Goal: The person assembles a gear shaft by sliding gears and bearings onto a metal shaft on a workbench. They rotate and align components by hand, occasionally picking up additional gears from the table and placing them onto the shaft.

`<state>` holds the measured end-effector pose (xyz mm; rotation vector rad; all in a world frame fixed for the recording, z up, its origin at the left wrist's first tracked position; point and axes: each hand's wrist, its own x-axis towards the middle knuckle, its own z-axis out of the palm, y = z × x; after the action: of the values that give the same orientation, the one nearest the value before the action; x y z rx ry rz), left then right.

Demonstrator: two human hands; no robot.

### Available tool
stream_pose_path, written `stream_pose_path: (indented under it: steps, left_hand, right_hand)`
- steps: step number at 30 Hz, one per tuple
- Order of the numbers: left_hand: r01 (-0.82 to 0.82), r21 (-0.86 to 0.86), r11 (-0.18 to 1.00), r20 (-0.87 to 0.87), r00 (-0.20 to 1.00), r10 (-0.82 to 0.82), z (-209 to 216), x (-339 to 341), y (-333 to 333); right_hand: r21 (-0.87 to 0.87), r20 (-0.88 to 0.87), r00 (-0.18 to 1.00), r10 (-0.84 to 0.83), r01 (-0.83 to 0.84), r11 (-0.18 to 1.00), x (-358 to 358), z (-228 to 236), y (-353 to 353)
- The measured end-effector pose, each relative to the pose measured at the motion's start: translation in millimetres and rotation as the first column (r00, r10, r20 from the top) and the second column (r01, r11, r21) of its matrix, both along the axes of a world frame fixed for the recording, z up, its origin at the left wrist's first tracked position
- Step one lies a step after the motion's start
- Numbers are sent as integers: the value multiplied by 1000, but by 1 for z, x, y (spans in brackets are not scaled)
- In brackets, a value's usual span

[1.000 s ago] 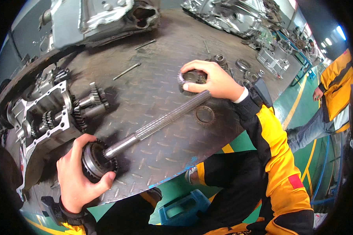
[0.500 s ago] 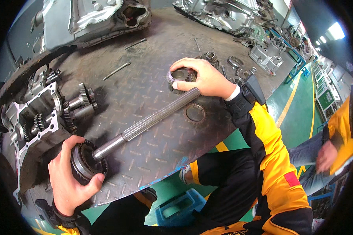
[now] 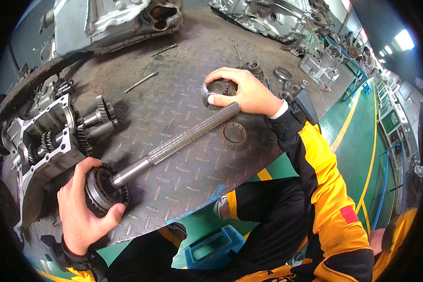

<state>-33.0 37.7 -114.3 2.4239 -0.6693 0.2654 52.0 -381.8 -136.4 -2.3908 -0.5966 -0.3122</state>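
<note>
A long splined steel shaft [image 3: 174,145] lies slantwise over the patterned metal bench, its free end up to the right. At its lower left end sits a toothed gear assembly [image 3: 97,191]; my left hand [image 3: 81,211] wraps round that, thumb and fingers on its rim. My right hand [image 3: 251,94] grips a thick gear [image 3: 206,96] by its edge, just beyond the shaft's free end. This gear is apart from the gear assembly, and my palm hides part of it. A thin toothed ring [image 3: 224,137] lies flat below my right hand.
On the left stands an opened gearbox housing [image 3: 51,160] with geared shafts. A large metal casing [image 3: 122,28] is at the back left, another casing [image 3: 263,19] at the back right. Loose bolts [image 3: 141,82] and small gears [image 3: 282,74] lie about. A blue crate [image 3: 214,249] is below the bench.
Both hands keep nearly the same hold and place. The view has shifted slightly. At the right, another person has moved down toward the lower edge and mostly out of view.
</note>
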Motion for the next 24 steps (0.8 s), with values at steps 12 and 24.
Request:
stream_pose_path:
  steps: [12, 24]
  left_hand:
    - [4, 15, 1000, -9, 1000, -4, 2, -1, 1]
    - [33, 51, 998, -3, 999, -33, 7, 1, 3]
  right_hand:
    - [17, 84, 996, 9, -11, 1000, 2, -4, 0]
    - [85, 187, 982, -15, -1, 996, -4, 10, 5]
